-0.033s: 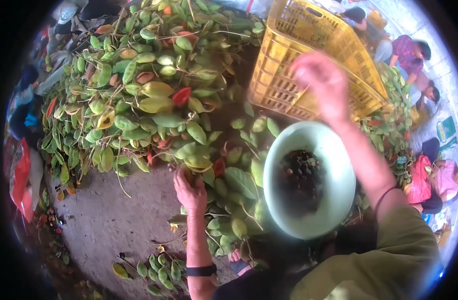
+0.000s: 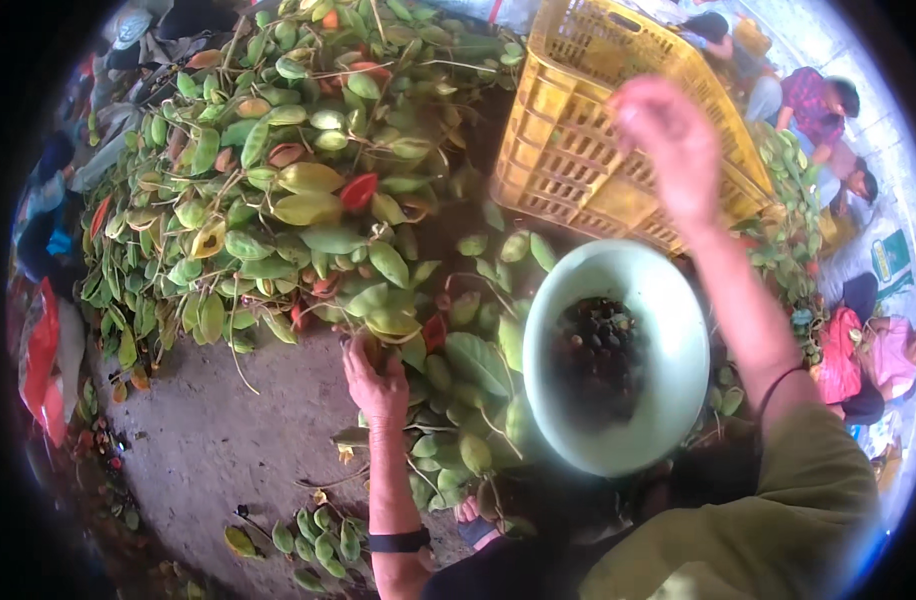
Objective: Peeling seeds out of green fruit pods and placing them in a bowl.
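Observation:
My left hand point(image 2: 376, 392) is at the lower edge of a big heap of green and yellowish seed pods point(image 2: 308, 178). Its fingers curl among the pods, and what they hold is hidden; a small dark spot shows by the fingertips. Some pods are split and show red insides, like the red pod point(image 2: 359, 192). My right hand point(image 2: 673, 150) is raised in front of the yellow crate point(image 2: 548, 140), its fingers bent and smeared by motion. Below it a pale green basin point(image 2: 683, 370) holds many small dark seeds point(image 2: 606, 345).
Loose pods on stems point(image 2: 323, 538) lie on the grey floor point(image 2: 228, 430) near me. More pods spread between the heap and the basin. At the right, several people point(image 2: 818, 105) sit by another pod pile point(image 2: 783, 210). A red bag point(image 2: 43, 350) is at the far left.
My right hand has moved a little up and to the right in front of the crate. My left hand stays at the heap's edge.

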Available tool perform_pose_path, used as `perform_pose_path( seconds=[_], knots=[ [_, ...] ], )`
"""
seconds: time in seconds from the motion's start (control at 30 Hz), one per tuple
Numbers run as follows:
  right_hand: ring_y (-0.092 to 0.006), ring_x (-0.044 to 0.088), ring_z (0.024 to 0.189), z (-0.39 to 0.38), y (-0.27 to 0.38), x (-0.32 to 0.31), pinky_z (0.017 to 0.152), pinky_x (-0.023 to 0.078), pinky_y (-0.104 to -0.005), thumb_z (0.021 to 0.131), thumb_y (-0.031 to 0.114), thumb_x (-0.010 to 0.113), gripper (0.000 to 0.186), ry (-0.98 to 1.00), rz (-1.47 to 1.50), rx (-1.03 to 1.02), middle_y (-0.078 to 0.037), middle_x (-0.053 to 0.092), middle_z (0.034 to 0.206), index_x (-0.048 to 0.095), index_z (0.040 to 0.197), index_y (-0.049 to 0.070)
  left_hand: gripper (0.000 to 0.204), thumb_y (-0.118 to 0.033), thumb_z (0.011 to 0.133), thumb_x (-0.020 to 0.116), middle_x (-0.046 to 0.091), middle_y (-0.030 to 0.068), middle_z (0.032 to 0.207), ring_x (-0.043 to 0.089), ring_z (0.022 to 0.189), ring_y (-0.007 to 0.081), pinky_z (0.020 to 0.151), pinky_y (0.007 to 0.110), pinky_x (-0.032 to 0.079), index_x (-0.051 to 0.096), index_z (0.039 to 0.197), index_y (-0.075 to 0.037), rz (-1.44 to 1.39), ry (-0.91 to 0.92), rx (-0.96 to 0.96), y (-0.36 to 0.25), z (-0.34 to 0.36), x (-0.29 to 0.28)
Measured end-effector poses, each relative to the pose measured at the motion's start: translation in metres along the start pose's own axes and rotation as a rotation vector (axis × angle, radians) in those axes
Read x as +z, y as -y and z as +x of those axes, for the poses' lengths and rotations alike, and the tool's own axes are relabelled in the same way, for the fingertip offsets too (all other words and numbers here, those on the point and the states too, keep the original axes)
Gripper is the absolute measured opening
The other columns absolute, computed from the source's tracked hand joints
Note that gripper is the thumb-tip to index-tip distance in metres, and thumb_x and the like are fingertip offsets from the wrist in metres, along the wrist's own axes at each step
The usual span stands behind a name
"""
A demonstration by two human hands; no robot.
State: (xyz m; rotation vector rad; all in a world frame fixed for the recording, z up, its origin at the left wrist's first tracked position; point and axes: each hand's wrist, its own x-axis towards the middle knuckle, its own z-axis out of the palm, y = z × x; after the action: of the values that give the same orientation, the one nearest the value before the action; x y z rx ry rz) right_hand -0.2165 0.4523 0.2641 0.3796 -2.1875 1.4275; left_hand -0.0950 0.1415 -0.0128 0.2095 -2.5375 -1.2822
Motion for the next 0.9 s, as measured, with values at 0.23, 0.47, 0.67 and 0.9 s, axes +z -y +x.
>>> perform_pose_path(
  seconds=[0.23,0.47,0.67,0.9],
  knots=[
    [-0.0169,0.063,0.093,0.089,-0.053,-0.105,0.083,0.051,-0.0325,0.093,0.022,0.058,0.021,0.033,-0.733,-0.32,-0.009,0.067,0.104,0.068,0.104,0.007,0.04,-0.021,0.083,0.06,0.052,0.016,0.121,0.055,0.104,0.03,0.091,0.038,0.046,0.056,0.119,-0.003,-0.305,-0.093,-0.038,0.015,0.005,0.003],
    [-0.0164,0.062,0.081,-0.036,-0.047,0.07,0.073,0.052,-0.0326,0.092,0.028,0.061,0.028,0.464,-0.06,-0.008,-0.008,0.065,0.089,0.066,0.098,0.001,0.049,-0.041,0.089,0.057,0.05,0.0167,0.125,0.05,0.114,0.0335,0.094,0.044,0.043,0.056,0.123,-0.006,0.113,-0.61,-0.123,0.045,0.033,-0.019],
    [-0.0356,0.06,0.103,-0.069,-0.089,0.217,0.09,0.048,-0.0432,0.087,0.032,0.058,0.041,0.631,-0.301,-0.267,-0.024,0.055,0.119,0.061,0.109,-0.003,0.056,-0.033,0.085,0.068,0.048,0.0182,0.132,0.051,0.117,0.0305,0.098,0.04,0.041,0.052,0.127,-0.001,-0.43,-0.509,-0.306,0.065,0.093,-0.027],
    [-0.0373,0.063,0.094,-0.021,-0.086,0.281,0.088,0.046,-0.0463,0.075,0.059,0.063,0.072,1.06,-0.67,-0.037,-0.026,0.065,0.096,0.058,0.102,-0.007,0.078,-0.042,0.07,0.081,0.056,0.0173,0.126,0.059,0.108,0.0291,0.095,0.039,0.044,0.051,0.13,-0.003,-0.178,-0.413,-0.414,0.072,0.135,-0.032]
  ],
)
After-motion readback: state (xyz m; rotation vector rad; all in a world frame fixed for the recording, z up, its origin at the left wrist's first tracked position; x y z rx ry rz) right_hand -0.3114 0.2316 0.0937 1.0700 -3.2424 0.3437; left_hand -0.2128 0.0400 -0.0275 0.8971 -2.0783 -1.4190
